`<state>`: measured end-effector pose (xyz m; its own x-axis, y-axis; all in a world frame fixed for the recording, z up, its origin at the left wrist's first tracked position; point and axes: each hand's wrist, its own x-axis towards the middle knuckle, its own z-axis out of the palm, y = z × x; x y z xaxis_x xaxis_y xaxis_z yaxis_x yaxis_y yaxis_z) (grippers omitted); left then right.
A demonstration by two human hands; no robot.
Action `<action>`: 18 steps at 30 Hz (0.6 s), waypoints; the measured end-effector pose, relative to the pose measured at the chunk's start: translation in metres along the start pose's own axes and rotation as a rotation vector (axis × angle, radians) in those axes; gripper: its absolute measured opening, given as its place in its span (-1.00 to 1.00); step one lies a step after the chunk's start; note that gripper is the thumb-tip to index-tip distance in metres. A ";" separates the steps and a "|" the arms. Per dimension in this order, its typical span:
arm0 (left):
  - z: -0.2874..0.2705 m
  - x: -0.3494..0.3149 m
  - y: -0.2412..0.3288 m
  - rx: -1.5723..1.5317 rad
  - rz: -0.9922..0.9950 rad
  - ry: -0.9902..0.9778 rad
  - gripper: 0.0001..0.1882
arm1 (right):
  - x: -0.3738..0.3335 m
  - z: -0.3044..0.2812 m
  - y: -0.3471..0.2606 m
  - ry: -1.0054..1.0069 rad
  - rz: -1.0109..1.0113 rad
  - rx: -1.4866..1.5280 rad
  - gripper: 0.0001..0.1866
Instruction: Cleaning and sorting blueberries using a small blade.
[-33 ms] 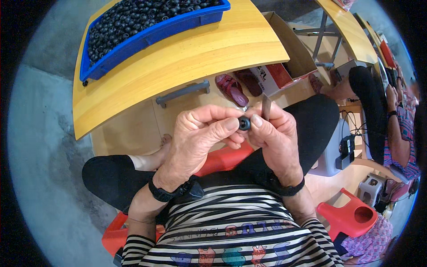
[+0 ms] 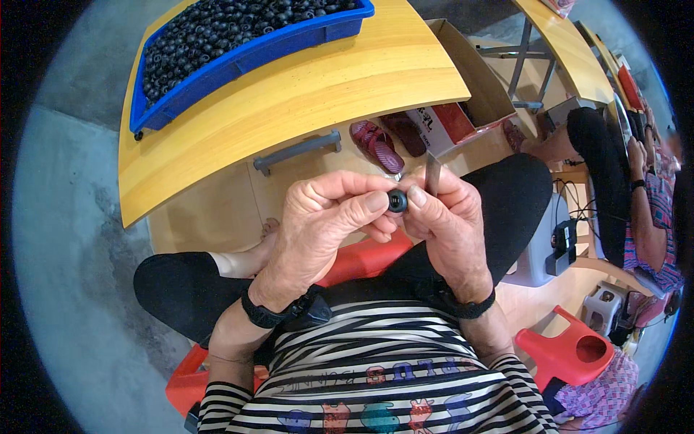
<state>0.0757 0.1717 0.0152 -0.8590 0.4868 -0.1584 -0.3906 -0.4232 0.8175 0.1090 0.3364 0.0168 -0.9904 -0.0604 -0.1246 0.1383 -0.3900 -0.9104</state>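
Note:
A small round black part (image 2: 397, 201) with a hole in its middle sits between my two hands, in front of my lap. The thumb and fingers of my left hand (image 2: 325, 217) pinch it from the left. From the other side, the thumb of my right hand (image 2: 454, 228) rests against it. My right fingers also grip a narrow flat metal blade (image 2: 433, 175), which sticks up past them; its lower end is hidden. Ahead on the table, a blue tray (image 2: 253, 69) is heaped with many similar black parts (image 2: 210, 47).
The yellow wooden table (image 2: 303, 101) curves ahead of me, a cardboard box (image 2: 473, 79) and slippers (image 2: 377, 145) beyond its right edge. A red stool (image 2: 567, 347) stands at lower right. Another person's arm (image 2: 647, 224) shows at far right, near a second table (image 2: 571, 50).

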 end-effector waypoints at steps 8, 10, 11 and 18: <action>-0.003 0.001 -0.001 0.005 0.001 -0.017 -0.79 | 0.001 0.001 0.000 0.032 0.034 0.022 -0.85; -0.002 0.001 -0.002 0.009 0.012 -0.030 -0.79 | 0.001 0.001 0.000 0.035 0.038 0.042 -0.85; -0.002 0.001 -0.001 0.013 0.007 -0.031 -0.79 | 0.002 0.001 0.000 0.035 0.038 0.041 -0.85; -0.010 0.004 -0.004 -0.200 -0.156 -0.063 -0.80 | -0.001 -0.001 0.000 0.027 0.027 -0.028 -0.83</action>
<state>0.0708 0.1677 0.0057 -0.7635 0.6019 -0.2340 -0.5796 -0.4789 0.6594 0.1099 0.3377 0.0165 -0.9862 -0.0456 -0.1594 0.1650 -0.3623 -0.9173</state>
